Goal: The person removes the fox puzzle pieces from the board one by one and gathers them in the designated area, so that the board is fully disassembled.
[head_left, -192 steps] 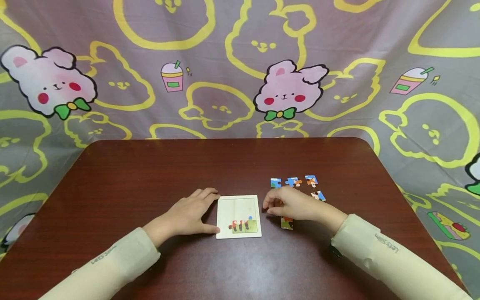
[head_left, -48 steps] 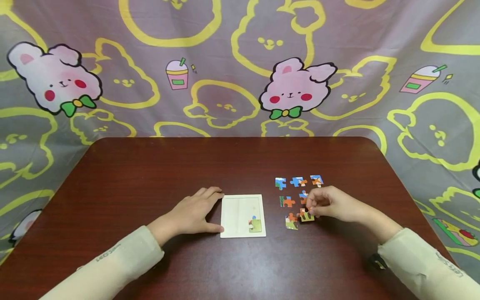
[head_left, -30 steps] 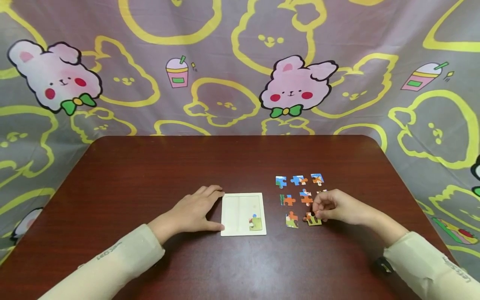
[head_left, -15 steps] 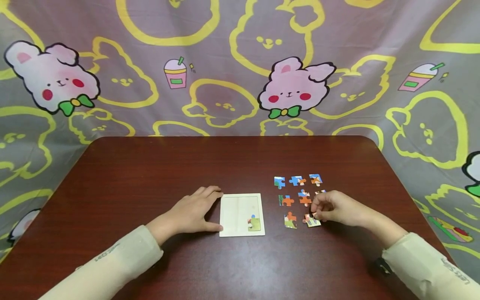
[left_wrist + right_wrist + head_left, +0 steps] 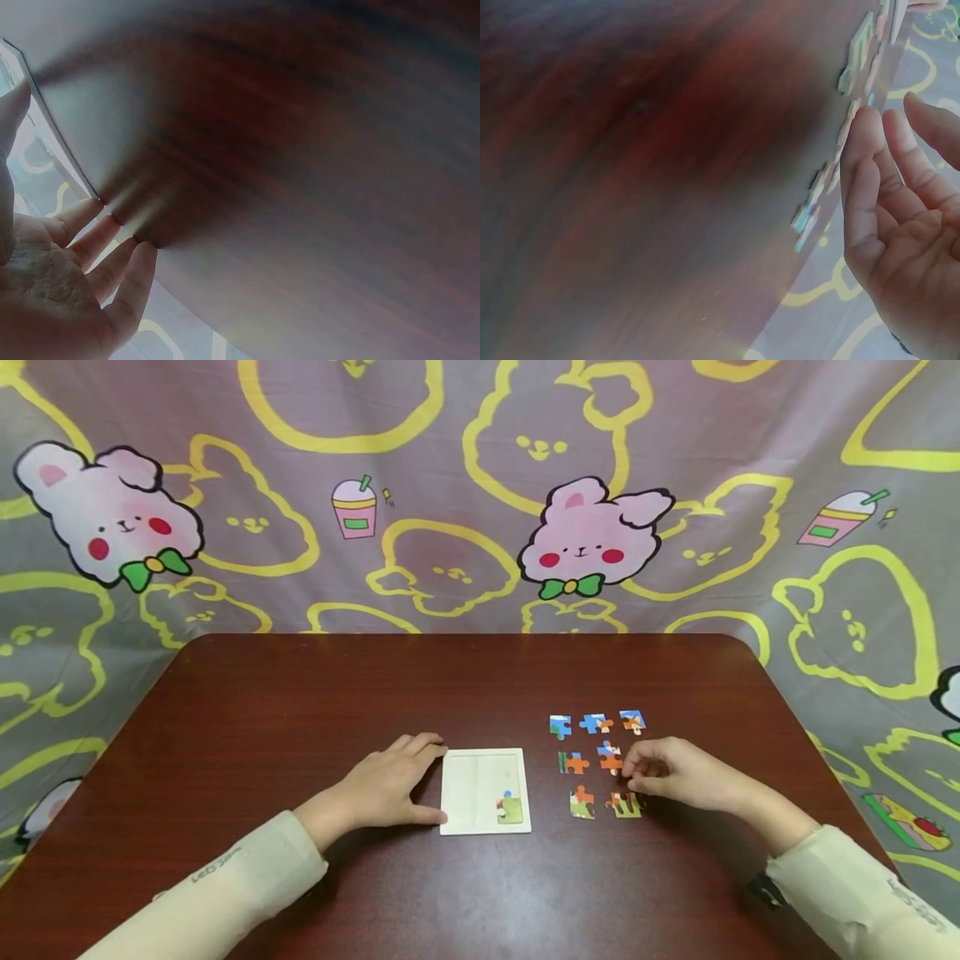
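Observation:
My left hand (image 5: 378,781) lies beside a pale wooden puzzle tray (image 5: 457,777), thumb and fingertips at its left edge. One green puzzle piece (image 5: 511,810) with a blue knob sits in the tray's lower right corner. At the right, my right hand (image 5: 678,772) is over the loose pieces, its fingers loosely bent. In the right wrist view a gap shows between the thumb and fingers (image 5: 866,135), with nothing held. Just below its fingertips lies a green piece with dark stripes (image 5: 627,806), beside an orange-and-green piece (image 5: 582,803).
Blue-and-orange pieces lie in rows: a blue-green piece (image 5: 560,726), a blue piece (image 5: 596,722) and a fox-face piece (image 5: 632,720) at the back, an orange-green piece (image 5: 573,763) and an orange piece (image 5: 611,758) in front. A patterned curtain (image 5: 442,485) hangs behind the brown table (image 5: 360,685).
The dark-striped piece, earlier in the tray, now lies at the right end of the front row. My right hand carried it rightward and has let go. The left hand stays put.

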The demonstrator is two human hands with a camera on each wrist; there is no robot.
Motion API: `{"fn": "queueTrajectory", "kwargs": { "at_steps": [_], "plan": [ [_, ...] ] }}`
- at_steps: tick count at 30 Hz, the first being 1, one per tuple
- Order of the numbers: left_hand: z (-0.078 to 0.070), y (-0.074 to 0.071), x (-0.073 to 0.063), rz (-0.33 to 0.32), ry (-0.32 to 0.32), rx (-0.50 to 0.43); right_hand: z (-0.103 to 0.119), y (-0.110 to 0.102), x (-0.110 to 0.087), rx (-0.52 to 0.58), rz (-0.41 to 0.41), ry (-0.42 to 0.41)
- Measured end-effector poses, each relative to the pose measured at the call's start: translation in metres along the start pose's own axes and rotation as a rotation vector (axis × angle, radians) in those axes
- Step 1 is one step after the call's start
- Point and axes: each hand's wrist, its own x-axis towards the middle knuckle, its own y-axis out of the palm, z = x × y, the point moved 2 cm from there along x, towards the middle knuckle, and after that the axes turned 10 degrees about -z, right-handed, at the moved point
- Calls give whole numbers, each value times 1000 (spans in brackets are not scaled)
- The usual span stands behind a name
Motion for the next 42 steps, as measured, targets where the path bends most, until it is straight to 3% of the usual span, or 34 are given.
{"fn": "queueTrajectory", "kwargs": {
  "at_steps": [13, 32, 42],
  "plan": [
    [-1, 0, -1, 6, -7, -3, 23, 19, 26, -13, 29, -1],
    [0, 2, -1, -3, -3, 2, 56, 67, 68, 2, 145, -135],
    [0, 1, 0, 0, -8, 0, 71, 82, 81, -61, 178, -195]
  ]
}}
